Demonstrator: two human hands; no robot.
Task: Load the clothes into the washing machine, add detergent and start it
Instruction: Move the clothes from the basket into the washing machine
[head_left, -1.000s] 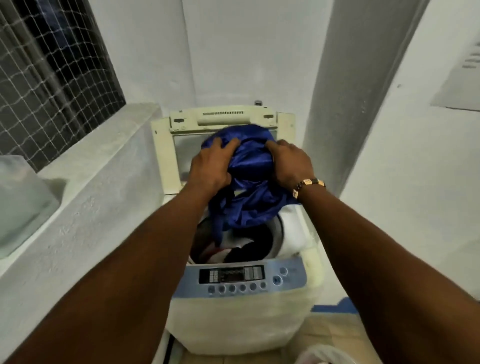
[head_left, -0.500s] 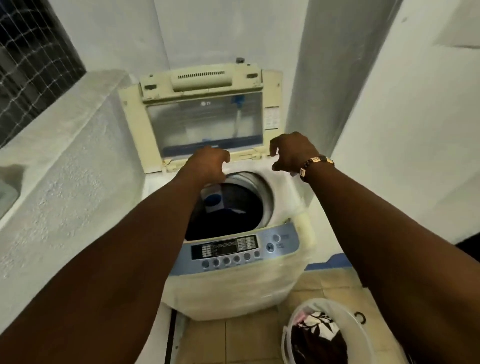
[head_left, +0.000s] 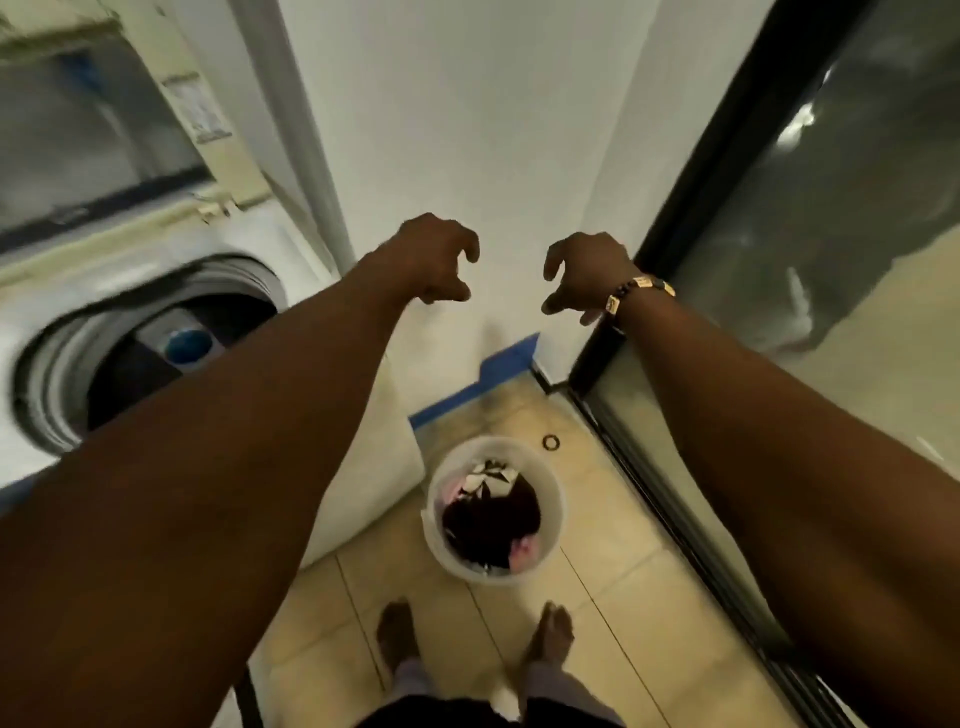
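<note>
A top-loading washing machine (head_left: 171, 291) fills the left of the view, its lid (head_left: 104, 130) raised against the wall and its dark drum (head_left: 156, 358) open at the top, blurred by camera motion. On the tiled floor (head_left: 613, 597), just beside the machine's front right corner and near the dark frame of a glass door (head_left: 675, 208), stands a white laundry bucket (head_left: 441, 540) holding the remaining clothes (head_left: 491, 519), a dark heap with pale and pink fabric at its edges. A small dark ring (head_left: 550, 442) lies on the floor tiles just past the bucket. Both of the person's arms reach forward above it, and bare feet (head_left: 397, 634) stand on the floor just short of the bucket. The left hand (head_left: 434, 260) and the right hand (head_left: 587, 273), which wears a beaded bracelet (head_left: 641, 288) at the wrist, are empty, fingers (head_left: 467, 244) curled loosely and apart like claws, holding nothing. The bucket lies below the two hands and back toward the person, roughly midway between them, so neither hand looks clearly nearer; the next grab appears to call for a straight downward reach with both, then a swing left to the drum's opening. Loading seems only partly done, with detergent and start yet to come.
</note>
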